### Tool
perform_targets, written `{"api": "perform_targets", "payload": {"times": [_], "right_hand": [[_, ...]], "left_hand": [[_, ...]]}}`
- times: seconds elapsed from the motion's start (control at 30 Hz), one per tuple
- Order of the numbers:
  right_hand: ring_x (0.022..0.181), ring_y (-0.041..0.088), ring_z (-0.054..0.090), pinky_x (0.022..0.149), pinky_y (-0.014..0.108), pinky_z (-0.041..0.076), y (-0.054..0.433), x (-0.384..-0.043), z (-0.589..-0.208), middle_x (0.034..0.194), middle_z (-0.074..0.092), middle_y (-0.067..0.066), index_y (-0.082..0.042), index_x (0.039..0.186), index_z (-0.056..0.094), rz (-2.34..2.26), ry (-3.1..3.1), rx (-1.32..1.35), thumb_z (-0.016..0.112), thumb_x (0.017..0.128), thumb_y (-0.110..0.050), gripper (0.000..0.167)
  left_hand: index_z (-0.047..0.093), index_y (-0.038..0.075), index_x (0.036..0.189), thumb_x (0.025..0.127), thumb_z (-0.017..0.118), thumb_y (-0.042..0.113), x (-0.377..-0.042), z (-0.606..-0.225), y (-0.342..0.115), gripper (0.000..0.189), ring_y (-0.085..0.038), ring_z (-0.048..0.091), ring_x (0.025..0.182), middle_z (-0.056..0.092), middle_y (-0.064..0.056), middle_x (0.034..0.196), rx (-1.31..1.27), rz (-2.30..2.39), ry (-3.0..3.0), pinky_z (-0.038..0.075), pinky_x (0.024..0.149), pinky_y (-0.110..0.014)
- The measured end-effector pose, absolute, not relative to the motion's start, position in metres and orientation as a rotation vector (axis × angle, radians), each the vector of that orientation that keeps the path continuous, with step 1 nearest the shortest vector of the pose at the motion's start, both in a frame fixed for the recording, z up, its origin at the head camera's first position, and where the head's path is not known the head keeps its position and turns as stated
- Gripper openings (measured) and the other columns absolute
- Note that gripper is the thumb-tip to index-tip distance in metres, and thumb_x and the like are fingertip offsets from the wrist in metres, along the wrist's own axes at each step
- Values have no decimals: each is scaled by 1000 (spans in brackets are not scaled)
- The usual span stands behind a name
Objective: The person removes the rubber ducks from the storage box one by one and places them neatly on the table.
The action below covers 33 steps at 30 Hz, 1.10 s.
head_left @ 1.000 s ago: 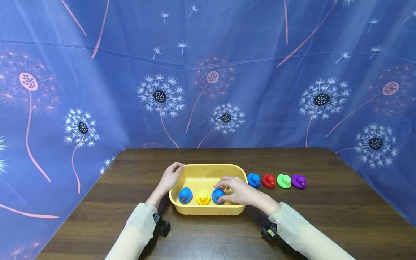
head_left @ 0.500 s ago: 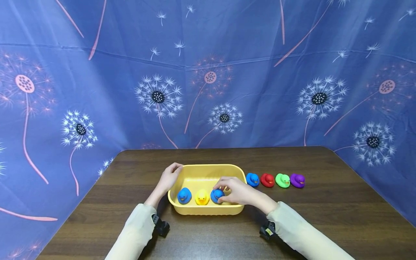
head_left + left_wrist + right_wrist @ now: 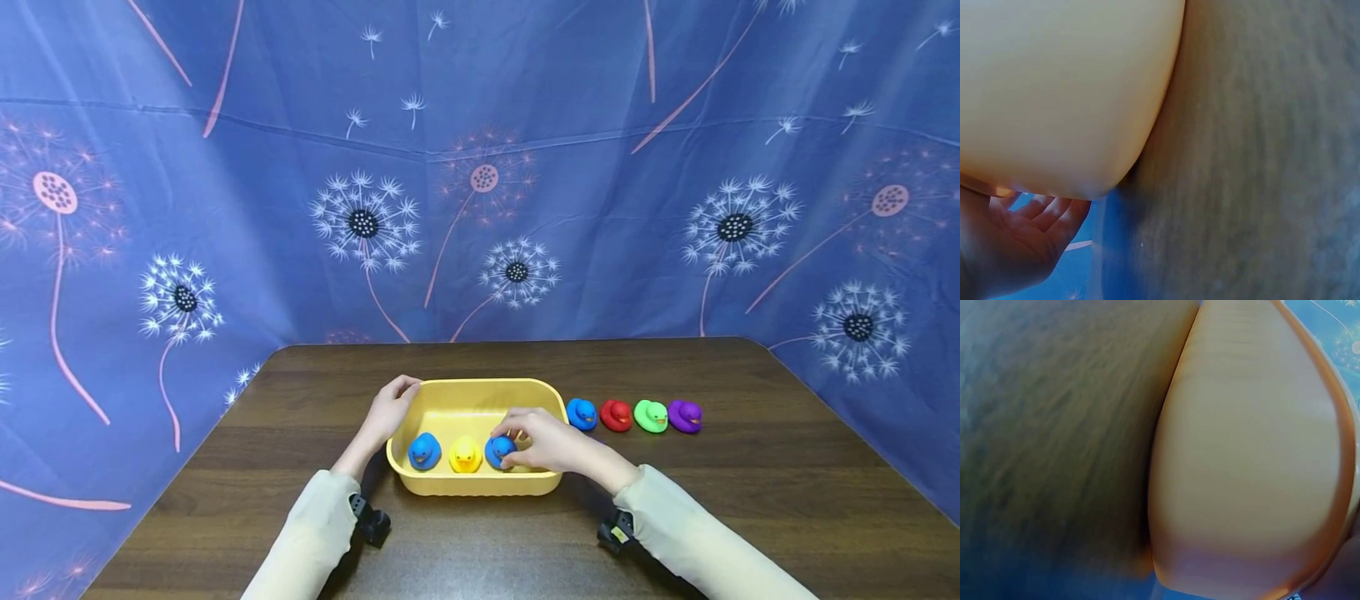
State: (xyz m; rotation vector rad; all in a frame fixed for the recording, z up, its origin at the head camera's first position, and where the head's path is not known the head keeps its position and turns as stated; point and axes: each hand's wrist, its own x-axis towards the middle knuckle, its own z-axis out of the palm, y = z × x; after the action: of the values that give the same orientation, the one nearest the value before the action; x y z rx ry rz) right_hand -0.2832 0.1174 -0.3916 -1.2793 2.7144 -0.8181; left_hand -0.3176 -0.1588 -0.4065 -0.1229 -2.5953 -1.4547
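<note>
A shallow yellow plastic basin (image 3: 480,484) stands on the table. At its far left corner my left hand (image 3: 390,411) holds the rim, and the left wrist view shows the fingers (image 3: 1054,219) against the outside wall. My right hand (image 3: 546,442) reaches over the basin's right side and pinches a blue rubber duck (image 3: 498,451) between thumb and fingers. Left of that duck, inside the basin, sit a yellow rubber duck (image 3: 465,455) and another blue rubber duck (image 3: 425,452). The right wrist view shows mostly the basin's outer wall (image 3: 1241,456); the pinched duck is hidden there.
Right of the basin, a row of rubber ducks rests on the brown wooden table (image 3: 750,508): blue (image 3: 582,414), red (image 3: 617,415), green (image 3: 651,416) and purple (image 3: 686,416). Behind the table hangs a blue dandelion-print cloth (image 3: 450,83).
The head view has shifted very slightly. Both hands keep their places on the basin and the blue rubber duck, and the ducks stay where they were.
</note>
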Motion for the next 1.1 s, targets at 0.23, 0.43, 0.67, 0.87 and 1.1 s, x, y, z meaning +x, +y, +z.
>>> {"api": "perform_targets", "payload": {"times": [0.23, 0.43, 0.67, 0.87, 1.1], "right_hand": [[88, 12, 58, 79, 28, 52, 118, -282, -392, 100, 63, -2, -7, 112, 67, -799, 2716, -1303, 75, 79, -24, 38], [84, 13, 57, 74, 26, 51, 119, -282, -391, 101, 63, 0, -6, 114, 66, -793, 2730, -1332, 73, 81, -28, 41], [84, 16, 56, 71, 27, 49, 120, -280, -389, 101, 63, 0, -6, 115, 65, -864, 2733, -1369, 74, 80, -26, 41], [92, 12, 57, 82, 28, 51, 122, -276, -384, 105, 64, -3, -11, 114, 66, -893, 2759, -1336, 74, 80, -26, 38], [96, 13, 58, 84, 33, 52, 123, -271, -379, 107, 63, -1, -9, 117, 65, -932, 2773, -1356, 72, 82, -26, 40]], "left_hand": [[61, 5, 113, 99, 46, 24, -316, -409, -158, 28, -27, 58, 101, 63, -14, 111, -111, -1453, -2604, 44, 87, -42], [62, 6, 112, 98, 47, 23, -318, -410, -158, 26, -26, 58, 100, 64, -13, 110, -107, -1444, -2593, 44, 86, -41], [62, 6, 111, 98, 47, 23, -318, -409, -156, 26, -26, 58, 101, 64, -13, 110, -99, -1463, -2600, 44, 87, -41], [62, 5, 112, 99, 46, 24, -318, -408, -157, 28, -25, 57, 100, 64, -12, 110, -115, -1464, -2597, 44, 86, -38], [63, 4, 107, 98, 47, 31, -315, -409, -161, 32, -25, 58, 92, 64, -13, 102, -206, -1446, -2541, 45, 78, -35]]}}
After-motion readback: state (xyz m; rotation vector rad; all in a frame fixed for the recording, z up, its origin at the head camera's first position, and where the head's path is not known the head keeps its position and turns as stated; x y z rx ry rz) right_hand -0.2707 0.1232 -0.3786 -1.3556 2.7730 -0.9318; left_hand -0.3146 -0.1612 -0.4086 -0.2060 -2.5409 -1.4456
